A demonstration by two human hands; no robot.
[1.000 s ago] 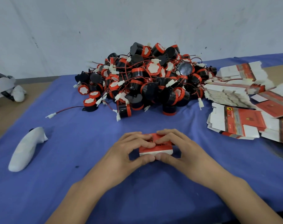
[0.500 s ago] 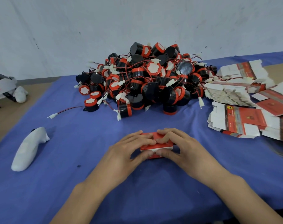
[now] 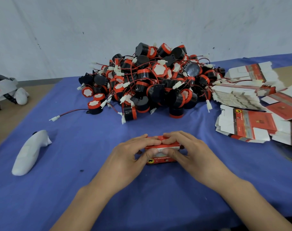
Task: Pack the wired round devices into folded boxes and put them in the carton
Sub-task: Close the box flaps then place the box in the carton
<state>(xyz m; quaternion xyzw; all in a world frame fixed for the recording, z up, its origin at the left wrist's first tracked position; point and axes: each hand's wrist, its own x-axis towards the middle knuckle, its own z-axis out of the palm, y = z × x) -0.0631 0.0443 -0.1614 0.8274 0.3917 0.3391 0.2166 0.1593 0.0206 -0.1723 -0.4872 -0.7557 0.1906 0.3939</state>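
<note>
Since a second ago the box has tipped toward the person. Its white side has given way to a red printed face with a small animal logo, while the hands have stayed put. The left hand and right hand grip it from either side on the worktop. Their fingers are curled over the top and meet in the middle, and the thumbs press a white flap on the near side. This looks like tucking the flap in, with the box braced against the cloth. Whether a device is inside is hidden.

Beyond the hands lies the tangled heap of devices. Past the right hand are the flat boxes, fanned within reach and cut off at the edge. Left of the left hand lies a white handle, which I cannot identify. No carton is in view.
</note>
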